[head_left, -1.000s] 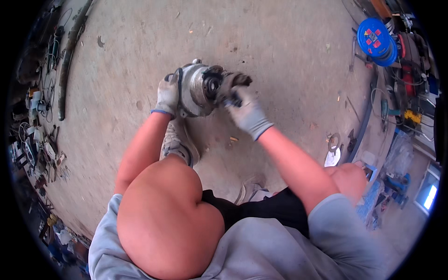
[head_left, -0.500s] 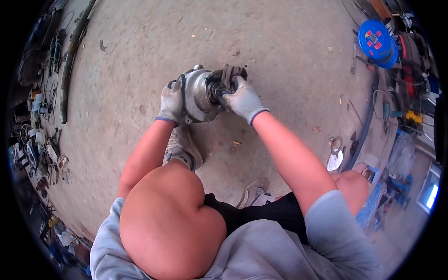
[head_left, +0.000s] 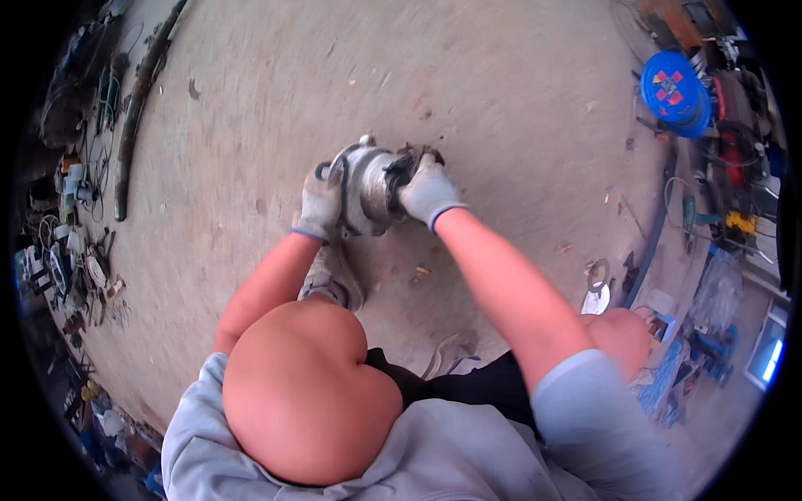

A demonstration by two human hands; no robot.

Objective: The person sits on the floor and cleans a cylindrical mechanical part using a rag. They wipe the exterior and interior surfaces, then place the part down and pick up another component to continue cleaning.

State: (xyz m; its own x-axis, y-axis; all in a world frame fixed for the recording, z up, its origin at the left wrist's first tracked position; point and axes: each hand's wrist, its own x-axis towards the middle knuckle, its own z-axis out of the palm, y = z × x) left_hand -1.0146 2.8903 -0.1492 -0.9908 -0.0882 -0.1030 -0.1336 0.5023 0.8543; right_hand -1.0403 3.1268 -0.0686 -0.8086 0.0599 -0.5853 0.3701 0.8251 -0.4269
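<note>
A round silver-grey metal housing (head_left: 365, 190), like a motor or pump body, is held tilted on its side above the concrete floor. My left hand (head_left: 320, 202), in a whitish work glove with a blue cuff, grips its left rim, where a dark ring-shaped edge (head_left: 322, 170) shows by the fingers. At the opposite end my right hand (head_left: 431, 192), gloved alike, is closed on a crumpled dark brown rag (head_left: 408, 159) pressed against the housing. The rag and glove hide that end of the part. My right fingertips cannot be seen clearly.
A blue round-lidded bucket (head_left: 672, 92) stands at the far right among tools and cables. A long dark pipe (head_left: 138, 117) lies along the left, beside scattered tools and parts. Near my right knee are a flat metal ring (head_left: 599, 273) and a white disc (head_left: 596, 300).
The housing and both hands sit slightly lower in view. My right hand with the rag has moved in closer against the housing, covering the shaft end that showed before.
</note>
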